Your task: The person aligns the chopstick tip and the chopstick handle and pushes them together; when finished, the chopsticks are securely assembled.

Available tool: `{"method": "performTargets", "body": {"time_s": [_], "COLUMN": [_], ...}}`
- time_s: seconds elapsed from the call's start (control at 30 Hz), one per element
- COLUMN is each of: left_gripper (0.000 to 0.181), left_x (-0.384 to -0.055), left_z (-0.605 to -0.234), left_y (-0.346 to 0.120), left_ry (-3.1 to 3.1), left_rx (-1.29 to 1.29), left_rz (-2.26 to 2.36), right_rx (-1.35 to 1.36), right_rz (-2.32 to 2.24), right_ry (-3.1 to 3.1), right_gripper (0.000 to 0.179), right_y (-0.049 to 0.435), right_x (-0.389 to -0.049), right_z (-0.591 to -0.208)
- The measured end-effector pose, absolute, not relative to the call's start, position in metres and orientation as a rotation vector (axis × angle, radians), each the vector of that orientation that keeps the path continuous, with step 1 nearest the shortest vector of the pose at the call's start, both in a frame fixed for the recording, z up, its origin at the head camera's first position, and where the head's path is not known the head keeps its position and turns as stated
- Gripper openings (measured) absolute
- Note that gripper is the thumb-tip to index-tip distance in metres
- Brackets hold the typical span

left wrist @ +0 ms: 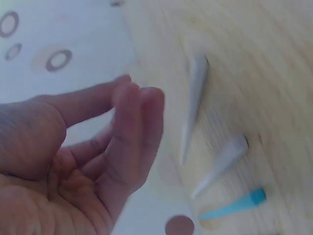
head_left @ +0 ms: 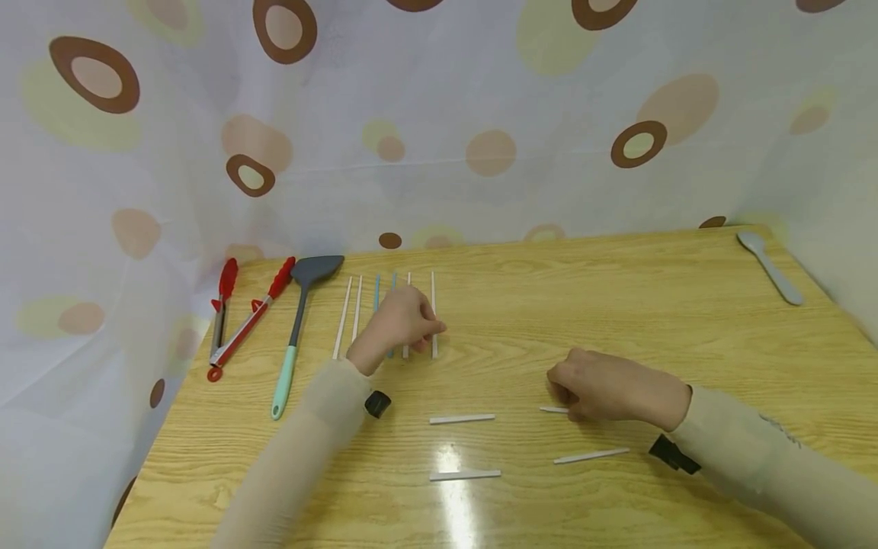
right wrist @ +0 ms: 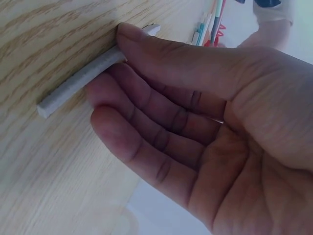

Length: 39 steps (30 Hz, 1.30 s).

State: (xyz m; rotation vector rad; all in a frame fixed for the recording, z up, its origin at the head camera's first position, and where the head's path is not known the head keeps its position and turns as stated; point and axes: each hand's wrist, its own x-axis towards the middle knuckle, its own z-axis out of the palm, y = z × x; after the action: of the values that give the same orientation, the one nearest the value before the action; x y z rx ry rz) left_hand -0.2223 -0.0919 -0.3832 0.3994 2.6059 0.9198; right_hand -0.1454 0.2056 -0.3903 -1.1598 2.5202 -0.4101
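Observation:
My right hand (head_left: 613, 389) pinches a short white stick (right wrist: 80, 81) near the tabletop, thumb on one side and fingers on the other. Three more short white sticks lie nearby, one of them the stick (head_left: 591, 456) just in front of that hand. My left hand (head_left: 405, 320) hovers over the row of chopsticks, thumb and fingertips close together with nothing visible between them. Nearest to it is the rightmost white chopstick (head_left: 434, 297); another white chopstick and a blue chopstick (left wrist: 234, 203) lie beside it. The hand hides parts of these in the head view.
To the left lie red-tipped tongs (head_left: 240, 335) and a spatula (head_left: 297, 328) with a mint handle. Two white chopsticks (head_left: 341, 320) are right of the spatula. A grey spoon (head_left: 771, 267) rests at the far right corner. A patterned curtain (head_left: 439, 99) hangs behind the table (head_left: 617, 282).

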Motion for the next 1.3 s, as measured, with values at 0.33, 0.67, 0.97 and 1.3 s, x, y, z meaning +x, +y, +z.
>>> {"method": "performTargets", "body": {"time_s": [0.33, 0.67, 0.97, 1.3], "left_gripper": [0.016, 0.031, 0.023, 0.021], "left_x": [-0.172, -0.147, -0.142, -0.143], "left_z": [-0.378, -0.391, -0.398, -0.399], "left_y": [-0.068, -0.069, -0.069, -0.069], "left_ry": [2.461, 2.389, 2.417, 2.421], "left_rx": [0.910, 1.069, 1.090, 1.107], "left_rz": [0.609, 0.489, 0.454, 0.456], "right_rx": [-1.168, -1.130, -1.137, -1.132], "right_rz": [-0.380, -0.356, -0.355, -0.350], "right_ry": [2.534, 2.544, 2.541, 2.552], "right_gripper": [0.041, 0.042, 0.042, 0.041], "right_y": [0.207, 0.209, 0.209, 0.208], "right_x": [-0.145, -0.144, -0.142, -0.140], "right_z": [-0.390, -0.389, -0.389, -0.390]}}
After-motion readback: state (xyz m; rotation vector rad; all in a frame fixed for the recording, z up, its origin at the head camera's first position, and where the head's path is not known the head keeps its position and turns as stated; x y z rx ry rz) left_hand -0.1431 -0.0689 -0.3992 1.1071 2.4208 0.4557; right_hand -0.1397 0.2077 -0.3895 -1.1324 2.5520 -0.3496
